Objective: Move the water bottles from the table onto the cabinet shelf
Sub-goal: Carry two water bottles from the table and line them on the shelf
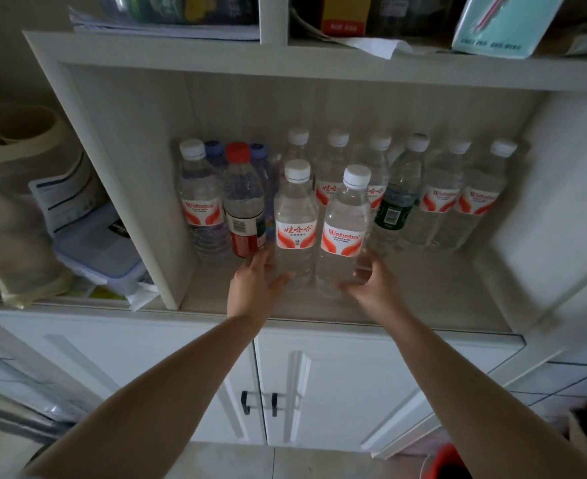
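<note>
White shelf (406,305) holds rows of bottles; rear ones partly hidden. Left hand (250,288) curls round the left bottle (295,223), right hand (375,286) round the right bottle (345,229); fingertips hidden behind. Bare shelf edge lies under the wrists.

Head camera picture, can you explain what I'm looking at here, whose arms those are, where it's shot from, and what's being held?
This is one picture from a wide-angle camera worn on a person's head, looking forward and down, so the two bare arms are the wearer's own; there is no robot. They reach into a white cabinet shelf where water bottles stand, mostly white-capped with red and white labels, plus a red-capped bottle and a green-labelled bottle. The left hand curls round the left front bottle; the right hand curls round the right front bottle. Both bottles stand upright near the shelf's front. Closed cabinet doors lie below.
</note>
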